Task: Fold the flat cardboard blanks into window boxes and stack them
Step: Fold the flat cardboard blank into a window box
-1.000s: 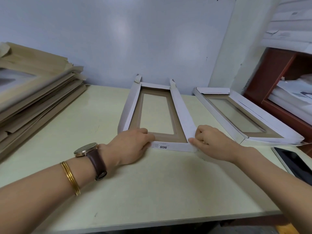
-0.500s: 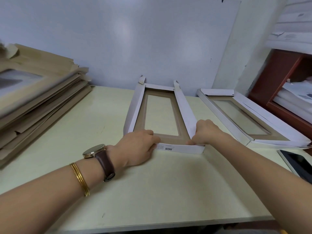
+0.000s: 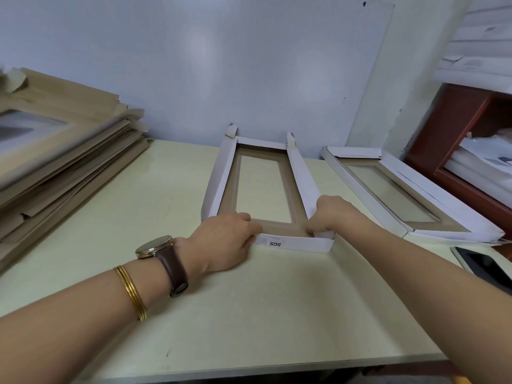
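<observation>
Table carries everything. Blanks stacked well left of box. Box half-folded, long side walls raised. Done box just right of box. Left hand: fingers curled, grips box's near-left corner. Right hand: fingers curled, pinches near-right corner at end flap. Phone right of box.

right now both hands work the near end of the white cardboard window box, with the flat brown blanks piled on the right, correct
No: the head view shows the flat brown cardboard blanks piled on the left, not the right. The rest holds.
</observation>
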The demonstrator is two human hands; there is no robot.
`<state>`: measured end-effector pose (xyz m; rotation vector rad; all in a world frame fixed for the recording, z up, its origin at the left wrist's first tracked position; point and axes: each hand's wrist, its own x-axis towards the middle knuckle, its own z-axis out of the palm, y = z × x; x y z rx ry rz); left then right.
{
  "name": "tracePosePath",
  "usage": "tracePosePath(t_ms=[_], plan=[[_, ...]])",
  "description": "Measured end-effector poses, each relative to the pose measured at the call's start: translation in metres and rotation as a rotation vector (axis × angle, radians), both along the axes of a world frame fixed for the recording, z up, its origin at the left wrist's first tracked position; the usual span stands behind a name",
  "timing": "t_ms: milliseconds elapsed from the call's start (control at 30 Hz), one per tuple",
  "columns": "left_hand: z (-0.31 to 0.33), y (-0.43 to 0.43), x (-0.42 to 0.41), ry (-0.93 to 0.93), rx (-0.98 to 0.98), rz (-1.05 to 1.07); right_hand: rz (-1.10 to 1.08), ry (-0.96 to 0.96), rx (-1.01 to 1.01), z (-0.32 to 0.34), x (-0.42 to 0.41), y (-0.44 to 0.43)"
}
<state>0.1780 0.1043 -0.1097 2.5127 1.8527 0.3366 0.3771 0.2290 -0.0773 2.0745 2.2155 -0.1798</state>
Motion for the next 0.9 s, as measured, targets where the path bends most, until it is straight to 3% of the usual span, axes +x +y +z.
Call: tracePosePath(t_ms=[533, 900], plan=[[-0.002, 0.0, 0.0, 0.006, 0.018, -0.003, 0.107, -0.15, 0.061, -0.001, -0.016, -0.005], [-0.004, 0.0, -0.002, 0.0, 0.022, -0.012, 0.167, -0.137, -0.108, 0.009, -0.006, -0.003]])
